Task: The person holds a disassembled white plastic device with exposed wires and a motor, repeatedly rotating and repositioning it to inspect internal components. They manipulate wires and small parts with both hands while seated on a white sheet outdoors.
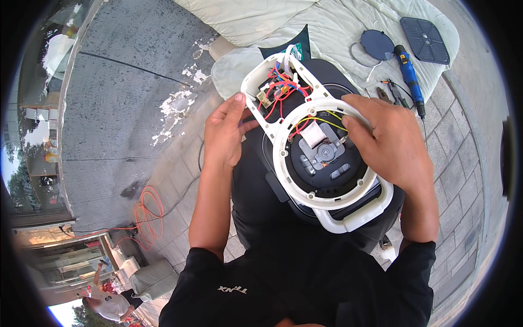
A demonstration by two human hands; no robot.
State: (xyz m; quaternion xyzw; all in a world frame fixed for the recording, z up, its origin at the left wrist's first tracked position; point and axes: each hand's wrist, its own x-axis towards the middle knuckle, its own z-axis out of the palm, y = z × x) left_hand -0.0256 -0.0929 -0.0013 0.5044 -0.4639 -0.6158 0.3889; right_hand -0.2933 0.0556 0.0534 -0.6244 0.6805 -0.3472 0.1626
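Observation:
An opened white appliance housing (279, 158) with a round ring, a handle (359, 218) and a narrower upper compartment rests across my lap. Red, blue and white wires (283, 90) fill that compartment beside a small circuit part. Inside the ring sits a dark round base with a grey central coupling (326, 152), a white wrapped piece (312, 133) and yellow-green wires. My left hand (224, 128) pinches the left edge of the upper compartment, thumb on top. Over the ring's upper right rim closes my right hand (392, 139), its thumb reaching inside; the fingertips are partly hidden.
A blue power screwdriver (408, 76), pliers (384, 96), a dark round cover (377, 44) and a dark square plate (425, 40) lie at far right, mostly on a pale quilt (338, 27). An orange hose (148, 218) coils on the left. Another person (109, 302) is at lower left.

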